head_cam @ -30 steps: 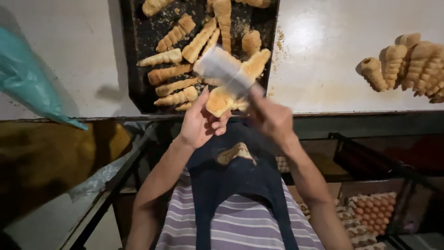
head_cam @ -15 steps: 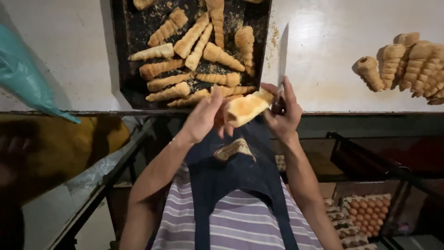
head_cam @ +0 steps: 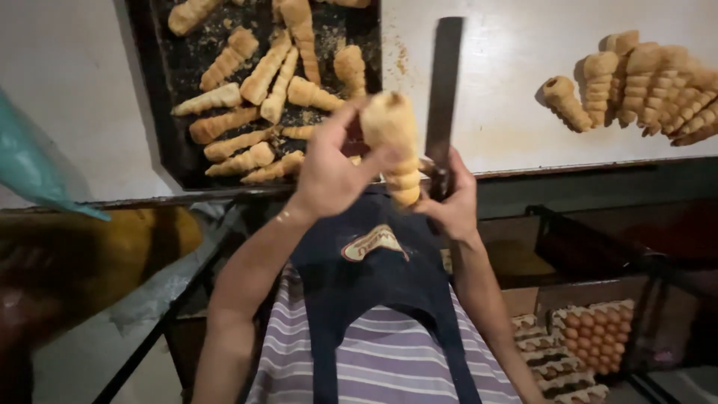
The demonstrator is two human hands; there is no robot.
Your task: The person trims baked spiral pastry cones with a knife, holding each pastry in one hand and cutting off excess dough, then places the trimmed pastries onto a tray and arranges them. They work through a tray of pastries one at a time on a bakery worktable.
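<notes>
My left hand grips a golden cone-shaped pastry and holds it upright in front of my chest. Beside it, my right hand is closed around the handle of a long flat knife, whose blade points away from me over the white table. The blade runs just to the right of the pastry. Behind my hands, a dark baking tray holds several more cone pastries among crumbs.
A pile of several baked cones lies on the white table at the right. A teal piping bag hangs at the left. Trays of eggs sit low on the right under a dark metal frame.
My left hand turned the pastry from lying flat to upright and raised it. The knife stayed pointing away, now closer beside the pastry.
</notes>
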